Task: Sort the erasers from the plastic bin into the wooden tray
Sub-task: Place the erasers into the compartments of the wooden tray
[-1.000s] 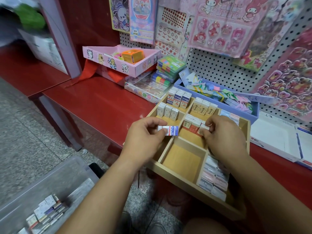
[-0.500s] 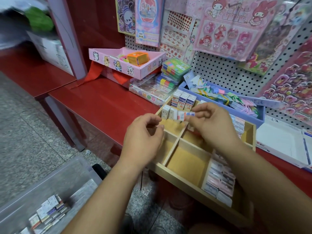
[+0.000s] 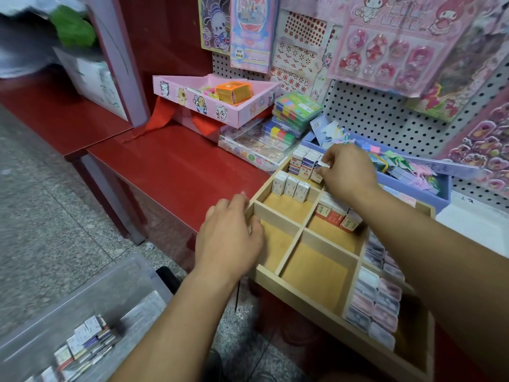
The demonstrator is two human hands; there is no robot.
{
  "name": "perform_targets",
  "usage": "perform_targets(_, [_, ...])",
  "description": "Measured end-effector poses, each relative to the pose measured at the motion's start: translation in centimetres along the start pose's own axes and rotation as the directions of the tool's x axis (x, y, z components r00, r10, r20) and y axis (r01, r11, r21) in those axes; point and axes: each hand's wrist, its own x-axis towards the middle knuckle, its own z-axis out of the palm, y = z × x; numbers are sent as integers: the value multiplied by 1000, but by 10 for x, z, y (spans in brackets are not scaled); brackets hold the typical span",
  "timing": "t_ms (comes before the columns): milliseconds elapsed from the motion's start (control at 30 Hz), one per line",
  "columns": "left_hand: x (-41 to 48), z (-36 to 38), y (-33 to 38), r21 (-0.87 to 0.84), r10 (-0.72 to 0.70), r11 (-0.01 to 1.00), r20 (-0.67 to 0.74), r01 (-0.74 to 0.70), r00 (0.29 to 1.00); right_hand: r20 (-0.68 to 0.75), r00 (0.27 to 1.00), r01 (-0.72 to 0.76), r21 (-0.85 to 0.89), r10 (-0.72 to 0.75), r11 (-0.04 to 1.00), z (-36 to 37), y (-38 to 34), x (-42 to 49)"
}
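Right hand (image 3: 347,172) seating blue-and-white boxed eraser (image 3: 320,167) in far-left compartment of divided wooden tray (image 3: 303,295).
Pinching fingertips (image 3: 329,161) are likely risking toppling upright neighbours (image 3: 301,164); left hand (image 3: 228,238) is hanging loosely curled, empty.

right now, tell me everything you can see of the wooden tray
The wooden tray is pale wood with thin dividers and a brown board floor, lying on the red table, its near end seemingly past the edge. Far compartments hold upright boxed erasers, the right column pastel packs; two near ones are bare. The left hand rests against its left wall; the right hand pinches an eraser over the far corner.
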Motion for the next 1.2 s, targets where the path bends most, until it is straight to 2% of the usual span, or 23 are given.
perform_targets(267, [1,6,-2,11,1,1000,-4,-1,1000,1,996,89,-221,-92,971,1,-2,2])
perform_targets(333, [0,6,-2,10,3,1000,-11,-3,1000,19,996,85,-223,-83,971,-2,-3,0])
perform_targets(467, [4,3,-6,1,29,1000,-29,-29,999,25,995,100,-122,-98,987,-17,-11,-14])
perform_targets(600, [-9,-16,-16,-21,26,999,-126,-29,992,96,964,237,100,-246,966,-44,-38,-49])
perform_targets(700, [-29,-37,-40,-33,-49,999,-187,43,981,192,902,344,217,-385,914,-64,-67,-88])
perform_targets(800, [-52,-56,-70,-25,-162,987,-182,160,970,223,814,482,258,-537,837,-71,-98,-124])
perform_targets(900, [-81,-70,-105,-106,-329,944,-213,314,920,285,712,571,295,-641,766,-61,-136,-155])
perform_targets(1000, [-116,-80,-150,-197,-479,876,-264,439,837,385,627,607,304,-677,734,-31,-178,-180])
perform_targets(1200, [-187,-76,-267,-399,-752,655,-261,642,605,628,510,605,223,-587,764,93,-241,-206])
